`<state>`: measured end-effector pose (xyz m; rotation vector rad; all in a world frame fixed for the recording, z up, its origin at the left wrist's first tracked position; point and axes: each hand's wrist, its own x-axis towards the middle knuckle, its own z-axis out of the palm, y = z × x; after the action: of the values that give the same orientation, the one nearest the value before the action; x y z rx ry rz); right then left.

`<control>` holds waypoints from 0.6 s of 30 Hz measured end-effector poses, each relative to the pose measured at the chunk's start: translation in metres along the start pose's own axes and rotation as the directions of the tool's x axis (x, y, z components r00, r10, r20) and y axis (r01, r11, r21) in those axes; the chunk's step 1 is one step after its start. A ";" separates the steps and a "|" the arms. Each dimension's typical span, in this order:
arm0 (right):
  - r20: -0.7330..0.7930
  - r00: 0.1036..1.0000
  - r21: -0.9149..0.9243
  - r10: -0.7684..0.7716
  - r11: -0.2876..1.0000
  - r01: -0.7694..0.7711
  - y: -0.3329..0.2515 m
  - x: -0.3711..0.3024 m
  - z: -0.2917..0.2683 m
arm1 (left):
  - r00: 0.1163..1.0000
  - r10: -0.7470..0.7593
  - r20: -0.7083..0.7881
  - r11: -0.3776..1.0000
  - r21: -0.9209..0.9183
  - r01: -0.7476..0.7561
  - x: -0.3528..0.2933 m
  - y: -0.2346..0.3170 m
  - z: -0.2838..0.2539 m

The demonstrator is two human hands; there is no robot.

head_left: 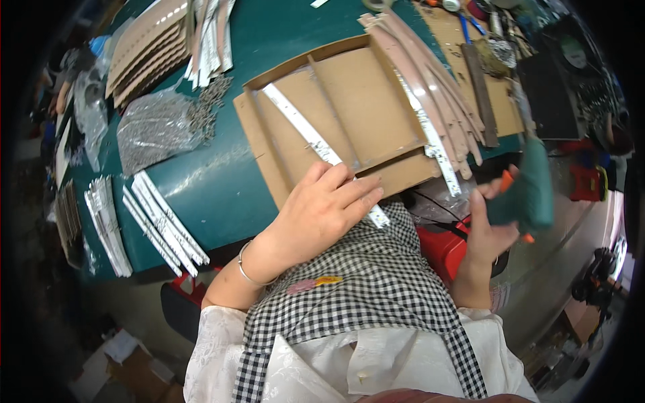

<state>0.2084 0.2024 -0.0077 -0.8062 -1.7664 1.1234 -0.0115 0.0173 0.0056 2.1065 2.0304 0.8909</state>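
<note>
A narrow white strip [289, 113] with small dark marks lies slantwise across a shallow cardboard tray [255, 144], its near end jutting over the tray's front edge. The fingers of my left hand [316, 208] are closed over its nearer part. Small metal bits sit on the strip just beyond my fingertips. To the right of the tray, my right hand [485, 228] grips a green cordless screwdriver [534, 191] with an orange trigger. The tool is smeared by motion and its tip points away from me. A second white strip [430, 134] lies along the tray's right side.
Left of the tray are a clear bag of screws [158, 127], loose screws [211, 101] and bundles of white strips [164, 225]. Pinkish strips [437, 87] are stacked at right. Brown notched boards [148, 47] lie far left. A red stool [440, 248] stands below the table.
</note>
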 end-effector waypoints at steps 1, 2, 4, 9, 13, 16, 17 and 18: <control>0.018 0.998 -0.098 -0.064 0.993 0.066 0.018 0.003 -0.003 | 0.999 0.025 0.036 1.000 0.011 -0.025 0.004 0.000 0.001; 0.033 0.998 0.001 -0.056 0.998 0.056 0.028 0.007 0.001 | 0.997 0.043 0.057 0.999 0.007 -0.043 0.008 -0.001 0.001; 0.089 0.995 -0.123 -0.046 0.991 0.056 0.036 0.013 0.000 | 0.987 0.084 0.135 0.996 -0.013 -0.083 0.012 -0.004 -0.003; 0.167 0.980 -0.354 -0.106 0.921 0.160 0.033 0.035 0.002 | 0.976 0.140 0.165 0.989 0.033 -0.147 0.012 0.014 -0.030; 0.212 0.971 -0.406 -0.114 0.893 0.194 0.038 0.026 0.008 | 0.992 0.083 0.098 0.987 0.128 -0.095 -0.014 0.030 -0.065; 0.233 0.964 -0.438 -0.129 0.871 0.223 0.042 0.012 0.009 | 0.986 -0.092 0.138 0.964 0.260 0.053 -0.054 0.029 -0.097; 0.225 0.970 -0.380 -0.094 0.908 0.177 0.053 0.008 0.010 | 0.979 -0.169 0.114 0.950 0.283 0.131 -0.071 0.026 -0.105; 0.223 0.973 -0.323 -0.057 0.938 0.128 0.069 0.011 -0.001 | 0.966 -0.244 0.084 0.936 0.283 0.211 -0.082 0.026 -0.116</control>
<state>0.2091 0.2387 -0.0678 -0.8148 -2.1907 0.8810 -0.0369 -0.1009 0.0845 1.9300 2.3853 0.4636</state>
